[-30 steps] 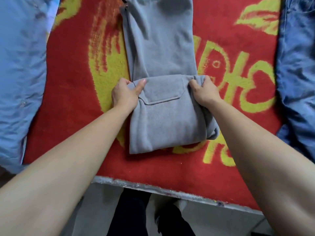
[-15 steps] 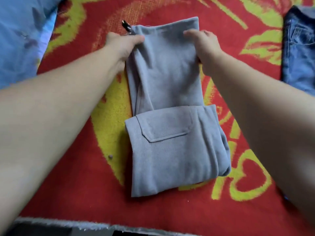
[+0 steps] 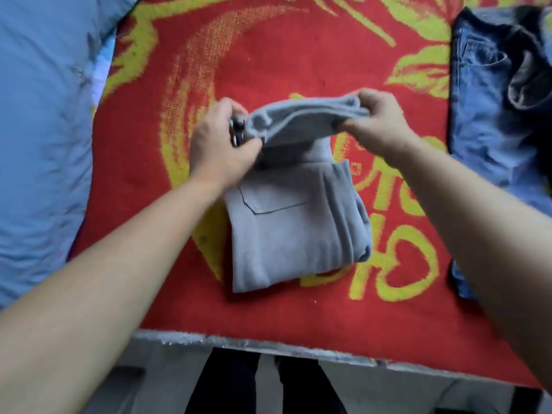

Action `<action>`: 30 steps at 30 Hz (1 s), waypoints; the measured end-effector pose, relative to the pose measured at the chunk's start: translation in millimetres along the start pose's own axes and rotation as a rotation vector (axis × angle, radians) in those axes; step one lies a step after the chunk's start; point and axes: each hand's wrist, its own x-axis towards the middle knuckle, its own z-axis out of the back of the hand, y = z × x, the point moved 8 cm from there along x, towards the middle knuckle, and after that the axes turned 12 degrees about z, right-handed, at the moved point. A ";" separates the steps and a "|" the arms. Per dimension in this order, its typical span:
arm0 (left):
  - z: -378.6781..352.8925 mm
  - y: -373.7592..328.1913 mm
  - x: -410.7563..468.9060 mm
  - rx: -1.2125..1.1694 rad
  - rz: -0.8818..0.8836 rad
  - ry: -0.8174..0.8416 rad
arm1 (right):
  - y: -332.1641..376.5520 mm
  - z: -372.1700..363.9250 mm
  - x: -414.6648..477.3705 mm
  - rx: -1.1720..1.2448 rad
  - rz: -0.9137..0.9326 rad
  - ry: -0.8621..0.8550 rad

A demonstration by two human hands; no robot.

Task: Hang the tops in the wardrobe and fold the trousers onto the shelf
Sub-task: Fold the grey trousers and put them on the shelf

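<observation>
Both busy: my left hand (image 3: 221, 144) and right hand (image 3: 379, 124) pinched the grey trousers (image 3: 286, 234) by their raised end. Final fold next, I judged, laid squarely.

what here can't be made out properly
Head view only:
- small dark metal piece at the raised end of the grey fleece trousers: blurred, half hidden by the left hand.
- light blue shirt: cut off by left edge.
- dark blue denim jeans: cut off by right edge, partly behind right forearm.

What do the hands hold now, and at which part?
The grey trousers: the left hand grips the left corner of the raised far end, the right hand its right corner.
</observation>
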 end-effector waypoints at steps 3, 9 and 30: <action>-11.0 -3.0 -78.8 0.220 -0.222 0.066 | -0.2 4.6 -74.0 -0.455 0.256 -0.005; -35.1 17.3 -204.5 0.486 -0.361 0.218 | -20.0 -23.9 -211.5 -0.783 0.576 0.058; -62.3 17.9 -40.4 0.532 0.205 0.600 | 21.5 -61.3 -60.9 -0.740 0.207 0.580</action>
